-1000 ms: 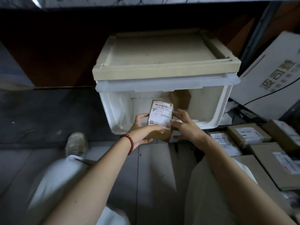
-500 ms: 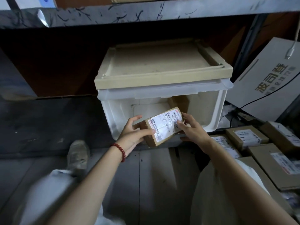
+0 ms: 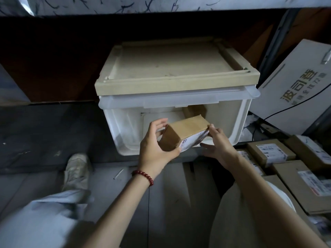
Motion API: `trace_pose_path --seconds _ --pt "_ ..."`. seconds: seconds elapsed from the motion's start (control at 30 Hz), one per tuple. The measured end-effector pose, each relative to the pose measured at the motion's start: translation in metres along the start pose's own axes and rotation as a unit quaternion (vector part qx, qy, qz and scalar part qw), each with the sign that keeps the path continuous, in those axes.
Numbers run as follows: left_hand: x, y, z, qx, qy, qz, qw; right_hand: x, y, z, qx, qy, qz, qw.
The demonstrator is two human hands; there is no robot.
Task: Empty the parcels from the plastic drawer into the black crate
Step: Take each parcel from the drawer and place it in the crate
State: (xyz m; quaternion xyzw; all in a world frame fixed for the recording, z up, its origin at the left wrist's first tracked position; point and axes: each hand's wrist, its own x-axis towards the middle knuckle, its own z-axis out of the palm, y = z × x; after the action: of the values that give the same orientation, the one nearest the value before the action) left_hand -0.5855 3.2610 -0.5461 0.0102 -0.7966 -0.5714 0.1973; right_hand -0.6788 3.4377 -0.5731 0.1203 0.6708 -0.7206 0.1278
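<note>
So the parcel [image 3: 186, 131] got tipped label-side-down-ish in the last second and is now mid-frame over the plastic drawer [image 3: 240, 122], left hand [image 3: 154, 149] wrapped round one end, right hand [image 3: 220, 145] pinching the other corner, ready to move, with maybe one more box [image 3: 194, 110] inside (too dim).

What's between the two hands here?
A brown parcel: the left hand grips one end, the right hand holds the other. Shown in the head view.
</note>
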Motion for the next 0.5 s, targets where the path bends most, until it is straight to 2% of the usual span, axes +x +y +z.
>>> trace_pose_path --seconds 0.1,0.23,0.4,0.5 --pt "0.000 0.009 -0.003 0.009 -0.006 0.052 0.999 -0.002 0.002 0.005 -0.004 -0.023 0.005 1.000" --pt "0.002 0.007 -0.008 -0.012 -0.002 0.042 0.999 -0.009 -0.001 0.011 0.009 -0.050 0.003 0.999" --pt "0.002 -0.003 -0.020 -0.038 0.049 -0.068 0.996 -0.019 -0.003 0.015 -0.006 -0.087 -0.049 0.995" --pt "0.003 -0.008 -0.024 -0.067 0.067 -0.171 0.981 -0.022 -0.005 0.014 -0.015 -0.106 -0.058 0.993"
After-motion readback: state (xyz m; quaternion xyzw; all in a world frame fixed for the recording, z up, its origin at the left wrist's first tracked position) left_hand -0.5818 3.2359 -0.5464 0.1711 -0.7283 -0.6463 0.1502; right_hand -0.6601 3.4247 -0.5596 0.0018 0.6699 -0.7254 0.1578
